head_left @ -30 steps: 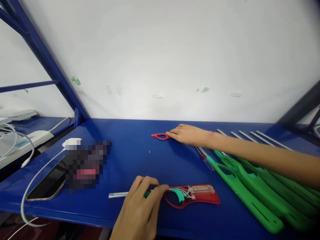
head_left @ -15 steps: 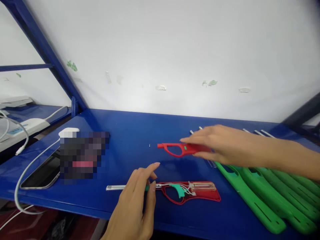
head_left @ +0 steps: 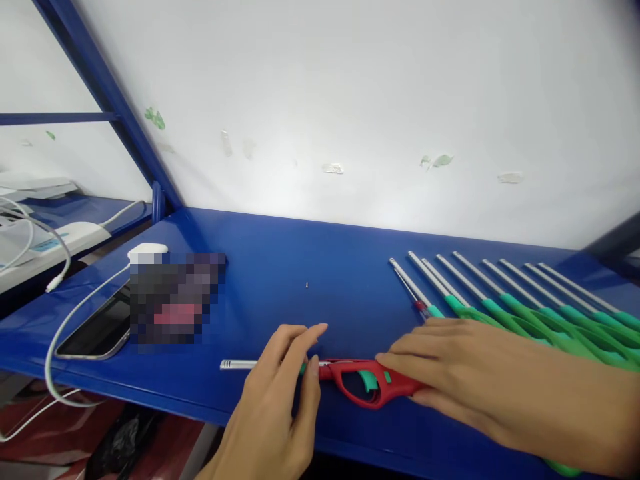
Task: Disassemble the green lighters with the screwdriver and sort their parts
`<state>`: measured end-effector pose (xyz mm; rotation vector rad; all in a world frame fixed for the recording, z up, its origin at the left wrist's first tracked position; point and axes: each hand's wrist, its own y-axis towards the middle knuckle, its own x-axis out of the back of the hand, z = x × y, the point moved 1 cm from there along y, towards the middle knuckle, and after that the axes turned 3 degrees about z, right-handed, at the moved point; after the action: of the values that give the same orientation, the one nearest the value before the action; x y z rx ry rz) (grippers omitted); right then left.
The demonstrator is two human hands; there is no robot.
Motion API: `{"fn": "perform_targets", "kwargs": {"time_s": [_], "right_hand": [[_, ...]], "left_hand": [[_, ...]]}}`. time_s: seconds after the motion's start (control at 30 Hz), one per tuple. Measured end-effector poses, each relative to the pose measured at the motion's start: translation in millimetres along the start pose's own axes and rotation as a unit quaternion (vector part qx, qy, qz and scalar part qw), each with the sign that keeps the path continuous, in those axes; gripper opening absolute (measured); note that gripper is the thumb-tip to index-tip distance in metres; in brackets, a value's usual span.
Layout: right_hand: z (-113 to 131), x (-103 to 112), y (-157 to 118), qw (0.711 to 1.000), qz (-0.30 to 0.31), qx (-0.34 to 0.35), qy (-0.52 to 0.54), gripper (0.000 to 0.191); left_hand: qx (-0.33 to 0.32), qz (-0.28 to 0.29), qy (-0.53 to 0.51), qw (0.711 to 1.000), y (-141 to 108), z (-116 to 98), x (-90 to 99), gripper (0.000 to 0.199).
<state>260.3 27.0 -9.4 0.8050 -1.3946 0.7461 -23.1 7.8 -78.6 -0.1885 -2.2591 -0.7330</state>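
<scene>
One red lighter (head_left: 397, 387) near worktop (head_left: 280, 253) front edge | left hand (head_left: 275, 400) parted narrowly over its metal tube (head_left: 239, 365); right hand (head_left: 480, 380) holding its grip end | pixelated item (head_left: 177, 300) beside phone (head_left: 95, 328), any lettering unreadable | tiny screw (head_left: 307, 285) amid open blue surface | green lighters (head_left: 565, 327) rightward, tubes toward wall (head_left: 370, 100)

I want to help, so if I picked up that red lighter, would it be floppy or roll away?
The red lighter will probably feel stiff, because its metal tube looks straight. It may be light, as its handle looks like plastic. That wide handle probably stops it rolling.
</scene>
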Motion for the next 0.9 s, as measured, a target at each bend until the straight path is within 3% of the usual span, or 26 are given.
{"fn": "perform_targets", "kwargs": {"time_s": [0.57, 0.9], "right_hand": [[1.1, -5.2, -0.1, 0.999, 0.041, -0.016, 0.019, 0.036], [1.2, -15.0, -8.4, 0.998, 0.060, -0.023, 0.022, 0.037]], "left_hand": [[-0.059, -0.001, -0.001, 0.998, 7.5, -4.7, -1.0, 0.022], [-0.090, 0.011, -0.019, 0.996, 5.4, -3.4, -6.0, 0.027]]}}
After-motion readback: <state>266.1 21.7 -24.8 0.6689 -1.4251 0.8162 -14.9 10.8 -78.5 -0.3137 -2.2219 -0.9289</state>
